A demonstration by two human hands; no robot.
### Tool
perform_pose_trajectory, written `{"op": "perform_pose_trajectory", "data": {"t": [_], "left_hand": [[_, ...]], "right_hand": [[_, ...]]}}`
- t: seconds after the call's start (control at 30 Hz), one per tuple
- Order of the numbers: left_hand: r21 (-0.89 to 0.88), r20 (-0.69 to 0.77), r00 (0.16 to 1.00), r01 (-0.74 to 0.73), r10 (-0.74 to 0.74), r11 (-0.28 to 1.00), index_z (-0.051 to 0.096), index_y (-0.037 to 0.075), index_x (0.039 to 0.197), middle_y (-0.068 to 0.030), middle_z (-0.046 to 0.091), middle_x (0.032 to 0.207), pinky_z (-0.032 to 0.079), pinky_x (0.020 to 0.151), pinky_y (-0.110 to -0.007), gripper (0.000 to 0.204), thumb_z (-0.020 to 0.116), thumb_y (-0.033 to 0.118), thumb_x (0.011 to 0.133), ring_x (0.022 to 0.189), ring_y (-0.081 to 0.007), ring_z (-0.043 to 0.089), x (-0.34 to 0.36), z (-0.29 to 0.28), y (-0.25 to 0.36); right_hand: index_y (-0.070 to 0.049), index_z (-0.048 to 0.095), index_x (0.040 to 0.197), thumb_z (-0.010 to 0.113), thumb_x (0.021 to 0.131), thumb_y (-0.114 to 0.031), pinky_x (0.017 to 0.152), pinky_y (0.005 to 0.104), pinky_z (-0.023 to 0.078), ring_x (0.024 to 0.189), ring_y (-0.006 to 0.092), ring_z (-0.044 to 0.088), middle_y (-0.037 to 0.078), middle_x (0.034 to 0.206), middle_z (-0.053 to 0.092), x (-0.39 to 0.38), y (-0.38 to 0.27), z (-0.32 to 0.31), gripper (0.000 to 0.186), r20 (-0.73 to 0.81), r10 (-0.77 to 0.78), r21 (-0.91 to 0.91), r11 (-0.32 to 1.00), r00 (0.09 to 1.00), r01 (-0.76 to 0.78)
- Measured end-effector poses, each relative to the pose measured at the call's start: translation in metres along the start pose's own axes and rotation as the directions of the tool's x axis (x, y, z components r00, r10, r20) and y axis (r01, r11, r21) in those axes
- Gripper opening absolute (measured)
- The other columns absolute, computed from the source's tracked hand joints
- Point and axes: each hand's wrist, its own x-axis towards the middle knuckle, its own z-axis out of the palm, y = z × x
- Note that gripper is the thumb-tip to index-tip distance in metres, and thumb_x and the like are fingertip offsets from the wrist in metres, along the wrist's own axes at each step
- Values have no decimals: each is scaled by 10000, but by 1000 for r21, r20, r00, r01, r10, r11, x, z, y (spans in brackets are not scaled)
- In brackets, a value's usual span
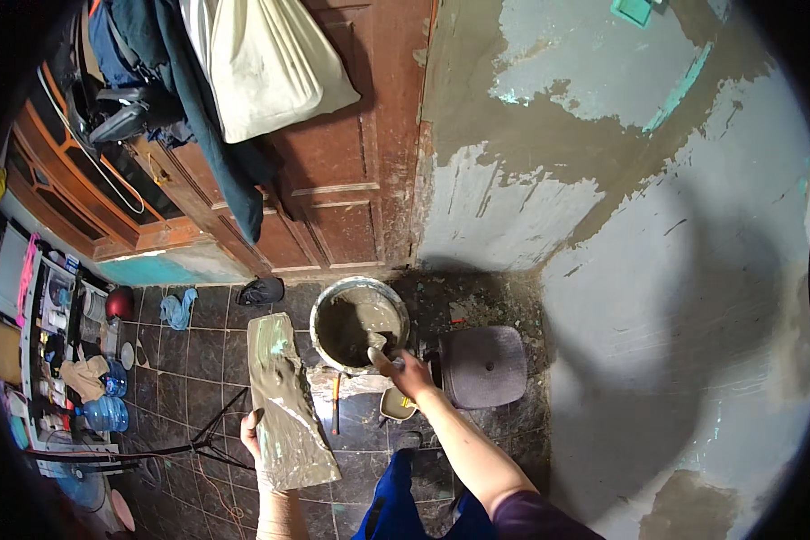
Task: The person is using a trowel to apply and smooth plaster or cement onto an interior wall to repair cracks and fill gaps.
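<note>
Taking the bucket (314,326) as the middle of the clock, the long board (288,441) lies at about seven o'clock, held clear of the floor by the left hand (253,438). That hand is closed on the board's left edge near the lower end, thumb over the top, the other fingers mostly out of sight beneath. Its smeared face is turned up toward the head camera, presumably so the wet grey mix on it does not slide off, and its upper end sits just beside the bucket, which would keep any carry between them short.

The right hand (411,376) comes in from half past four, gripping a small mix-coated tool (376,341) whose far end hangs over the bucket's opening. Whether it is a trowel or a scraper I cannot tell. More grey mix (342,328) lies inside the bucket.

An orange-handled tool (336,396) lies at about half past six and a small tray (396,405) at five o'clock, both probably put there to be in easy reach. The grey stool (484,367) stands at four o'clock, close by the patched wall (621,297). At eleven o'clock a pale bag (274,85) hangs against the brown door (340,229), likely to keep it off the dirty floor (209,360).
</note>
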Motion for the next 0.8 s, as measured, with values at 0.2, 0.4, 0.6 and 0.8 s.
{"op": "perform_pose_trajectory", "data": {"t": [0.2,0.4,0.6,0.8], "left_hand": [[61,16,998,63,-64,996,679,107,1001,-83,677,1022,526,834,-392,344,627,396,822,931,-246,644,-10,24,32],[-24,153,975,169,-163,985,605,38,1192,-140,653,1125,497,901,-441,517,640,359,789,1019,-307,621,-9,2,38],[68,183,979,76,-88,995,450,34,1384,-157,555,1313,435,1006,-445,648,620,273,806,1172,-325,550,1,-26,29],[68,183,976,105,-116,992,366,33,1434,-155,503,1366,413,1031,-438,720,627,240,796,1213,-318,520,1,-30,13]], "right_hand": [[-23,583,1178,633,803,-370,937,476,481,1101,419,591,294,1132,617,34,-53,32,514,51,310,-331,902,949,-277],[16,518,1259,661,766,-211,990,405,482,1198,355,561,266,1312,534,63,-50,40,561,227,374,-568,801,899,-189],[-64,668,1161,544,871,-262,978,384,483,1140,314,607,156,1222,632,121,-24,51,372,508,314,-780,562,802,274],[-83,699,1039,594,843,-181,921,405,499,1108,321,612,152,1126,662,99,-62,-1,244,358,171,-815,537,918,218]]}}
